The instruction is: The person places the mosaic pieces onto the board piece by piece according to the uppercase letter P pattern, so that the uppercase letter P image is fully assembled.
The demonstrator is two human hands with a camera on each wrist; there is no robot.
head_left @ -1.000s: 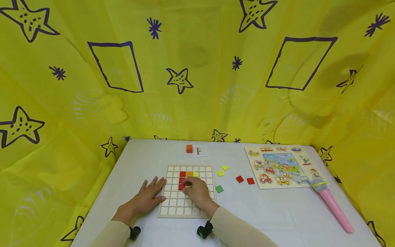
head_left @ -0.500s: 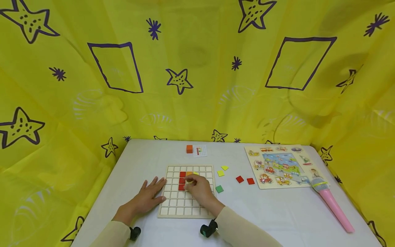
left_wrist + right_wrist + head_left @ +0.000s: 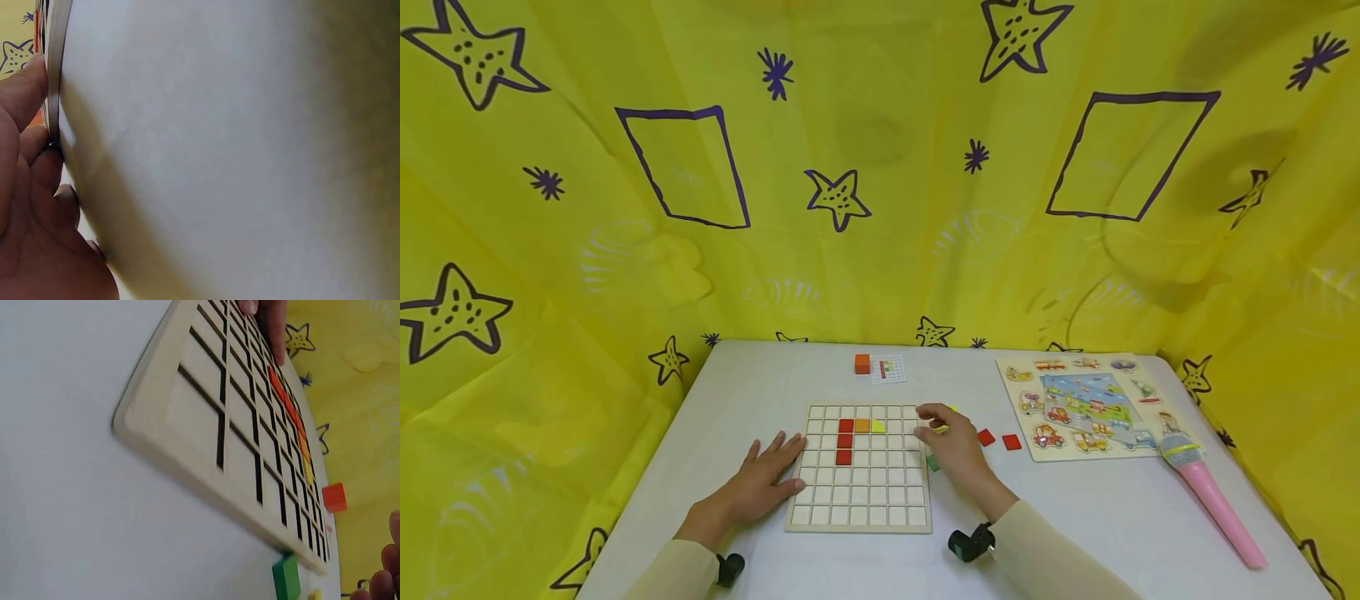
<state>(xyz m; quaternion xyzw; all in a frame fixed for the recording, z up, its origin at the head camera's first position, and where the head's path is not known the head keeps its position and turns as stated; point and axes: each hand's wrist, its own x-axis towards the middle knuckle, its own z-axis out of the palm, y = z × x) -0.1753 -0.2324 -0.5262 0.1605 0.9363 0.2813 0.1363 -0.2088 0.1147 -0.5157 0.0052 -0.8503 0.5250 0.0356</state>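
A wooden grid board [image 3: 857, 528] lies flat on the white table. Three red tiles [image 3: 845, 441] form a column in its cells, with an orange tile [image 3: 862, 426] and a yellow tile [image 3: 877, 427] along the top of them. My left hand [image 3: 758, 482] lies with spread fingers against the board's left edge; in the left wrist view its fingertips meet the board's side [image 3: 56, 69]. Over the board's right edge is my right hand [image 3: 958, 450], thumb and index apart with nothing between them. It partly hides a green tile [image 3: 933, 463] and loose yellow tiles [image 3: 953, 409].
Two loose red tiles [image 3: 1011, 442] lie right of the hand. Behind the board stand an orange cube [image 3: 862, 364] and a small pattern card [image 3: 888, 369]. Farther right are a picture puzzle board [image 3: 1022, 392] and a pink toy microphone [image 3: 1221, 512]. Yellow curtain surrounds the table.
My right hand has moved from the middle of the board to its right edge, uncovering the red, orange and yellow tiles in the grid. The left hand stays in place.
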